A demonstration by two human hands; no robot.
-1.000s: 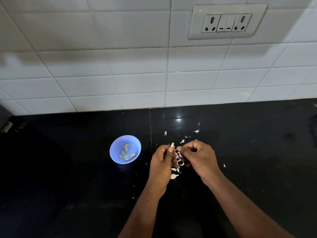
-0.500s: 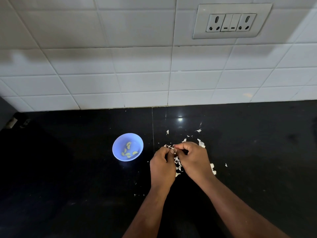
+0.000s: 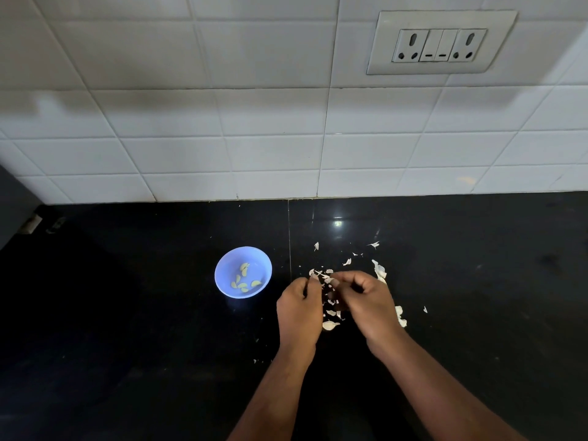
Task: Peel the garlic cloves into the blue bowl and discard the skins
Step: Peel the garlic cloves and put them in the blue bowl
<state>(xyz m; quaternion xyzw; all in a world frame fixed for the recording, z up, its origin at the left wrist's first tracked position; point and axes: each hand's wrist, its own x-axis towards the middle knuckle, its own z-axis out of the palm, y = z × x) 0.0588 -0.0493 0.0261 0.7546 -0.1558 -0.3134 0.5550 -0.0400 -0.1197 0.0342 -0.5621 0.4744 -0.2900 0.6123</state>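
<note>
A small blue bowl (image 3: 222, 265) stands on the black counter and holds several peeled yellowish cloves (image 3: 243, 280). To its right my left hand (image 3: 299, 308) and my right hand (image 3: 366, 302) meet fingertip to fingertip, both pinching a small garlic clove (image 3: 318, 275) with papery skin on it. White skin flakes (image 3: 379, 269) lie scattered around and under both hands. One whole unpeeled clove (image 3: 330, 325) rests on the counter between my wrists.
The black counter (image 3: 127, 313) runs back to a white tiled wall (image 3: 222, 138) with a socket panel (image 3: 440, 43) high on the right. More skins (image 3: 401, 316) lie beside my right hand. A dark object edge (image 3: 12, 202) shows at far left.
Both hands have sunk slightly toward the counter and drawn closer together over the clove. Skins to the right of my right hand have come into sight.
</note>
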